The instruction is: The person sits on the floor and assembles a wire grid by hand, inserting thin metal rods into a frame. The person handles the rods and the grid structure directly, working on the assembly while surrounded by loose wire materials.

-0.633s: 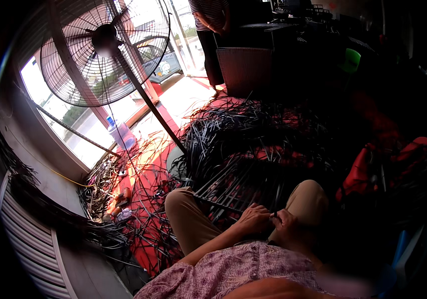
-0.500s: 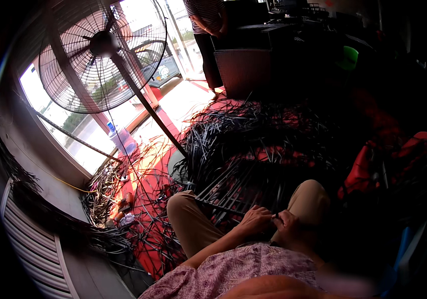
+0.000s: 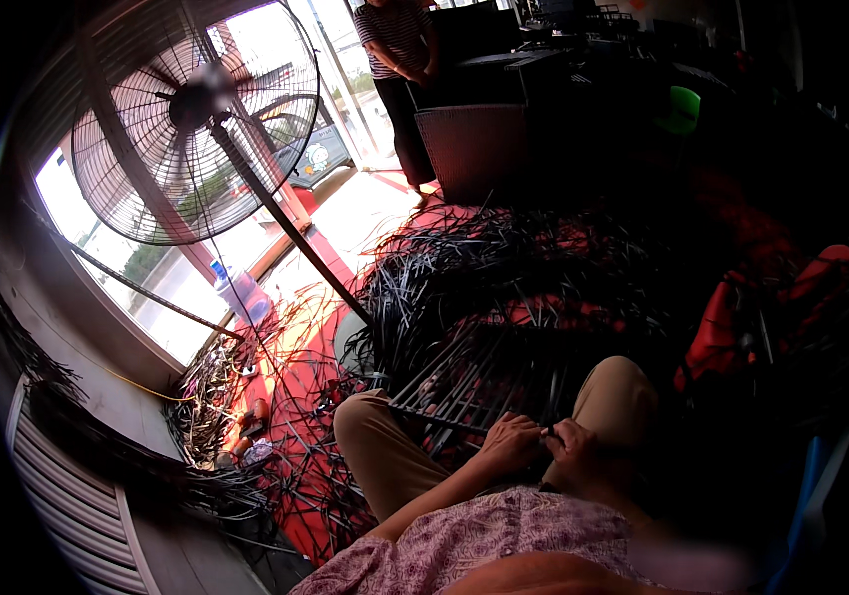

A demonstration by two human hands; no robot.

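left hand [image 3: 511, 438] curled | right hand [image 3: 571, 442] bent, just beside | dim: cannot tell if either pinches anything | strips [image 3: 444, 385] between knees [image 3: 621, 387]

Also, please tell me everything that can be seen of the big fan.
The fan has a round, dark wire cage with dark blades inside, on a long pole, apparently metal. It stands before the bright window; the pole slants in this view, its lower end beside black strips. Its base and any spinning are unclear.

You face glare from the window [image 3: 171, 342], deep shadow on your right, and bent edges near the rim.
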